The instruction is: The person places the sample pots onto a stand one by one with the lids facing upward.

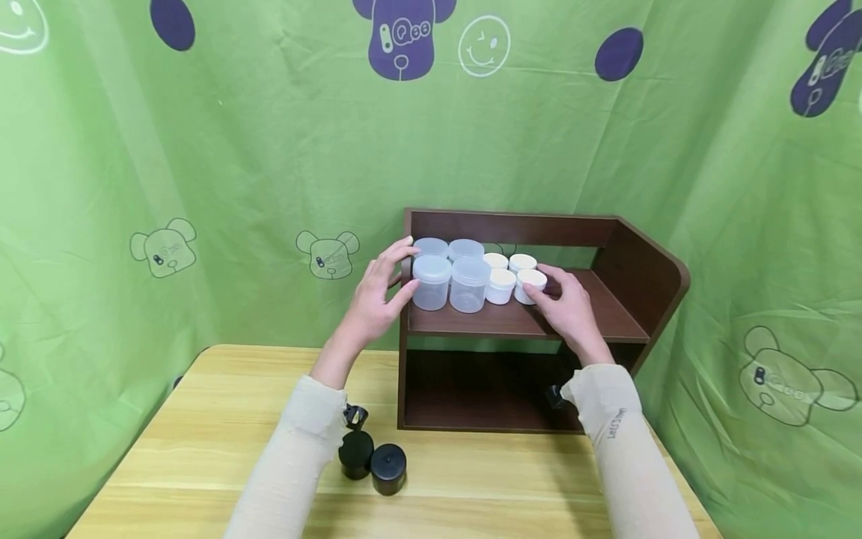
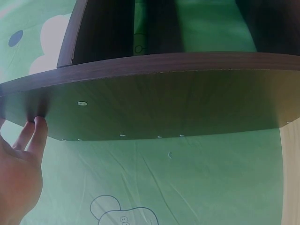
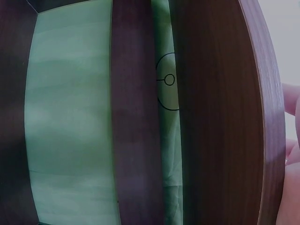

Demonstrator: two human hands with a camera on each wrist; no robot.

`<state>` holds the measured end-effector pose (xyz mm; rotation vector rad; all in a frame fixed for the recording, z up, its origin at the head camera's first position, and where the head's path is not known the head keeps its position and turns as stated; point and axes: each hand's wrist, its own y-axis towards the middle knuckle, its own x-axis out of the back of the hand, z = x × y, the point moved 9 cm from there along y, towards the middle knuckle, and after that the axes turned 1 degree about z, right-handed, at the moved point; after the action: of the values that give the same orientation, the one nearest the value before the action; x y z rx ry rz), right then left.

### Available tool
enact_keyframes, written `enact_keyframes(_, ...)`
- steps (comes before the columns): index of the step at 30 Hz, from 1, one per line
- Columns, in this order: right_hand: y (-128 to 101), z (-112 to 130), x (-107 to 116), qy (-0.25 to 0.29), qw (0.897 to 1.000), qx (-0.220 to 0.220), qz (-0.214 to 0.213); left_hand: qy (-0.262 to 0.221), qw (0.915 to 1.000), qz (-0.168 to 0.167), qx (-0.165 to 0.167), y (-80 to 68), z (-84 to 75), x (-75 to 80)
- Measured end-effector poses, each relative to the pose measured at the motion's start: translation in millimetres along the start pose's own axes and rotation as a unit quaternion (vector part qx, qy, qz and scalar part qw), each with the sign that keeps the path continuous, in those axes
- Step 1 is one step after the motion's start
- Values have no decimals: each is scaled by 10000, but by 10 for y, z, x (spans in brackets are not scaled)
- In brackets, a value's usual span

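Brown wooden shelf (image 1: 609, 311) holds clear jars (image 1: 432, 282) at its left end, where the left hand (image 1: 377, 299) rests open-fingered against them, while the right hand (image 1: 569, 303) touches the small white jars (image 1: 530, 284) just beside them.

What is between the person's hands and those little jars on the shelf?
Nothing visible. The left hand touches the front clear jar, and the right hand touches the front white jar on the shelf.

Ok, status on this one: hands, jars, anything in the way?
Left hand touching front clear jar. Right hand at front white jar, grip unclear. Black jars on table, clear of both.
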<state>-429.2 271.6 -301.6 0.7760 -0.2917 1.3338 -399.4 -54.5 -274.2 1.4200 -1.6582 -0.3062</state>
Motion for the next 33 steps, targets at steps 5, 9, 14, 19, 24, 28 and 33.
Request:
enact_keyframes(5,-10,61,53,131,9985,344,-396,-14,10000,-5,-1,-6,-1,-10)
enact_keyframes(9,-73,147,130,292,9941,593,-862,-38,10000,-2,4,-11,-2,-12)
enact_keyframes(14,-213,274,214,502,9861,889,-1312,2,10000,-1,13,-7,-1,-11)
enact_keyframes(19,-416,471,214,652,9770,1412,-1458,-17,10000,-7,1,-5,-5,-13)
enact_keyframes(24,-664,721,91,760,9675,2021,-1314,-54,10000,-39,-11,-10,5,-11)
enact_keyframes(28,-865,884,-72,531,9643,2339,-1122,-64,10000,-65,-15,-12,6,-4)
enact_keyframes(33,-1055,935,-383,371,9654,2493,-667,-54,10000,-41,-11,-5,-5,-12)
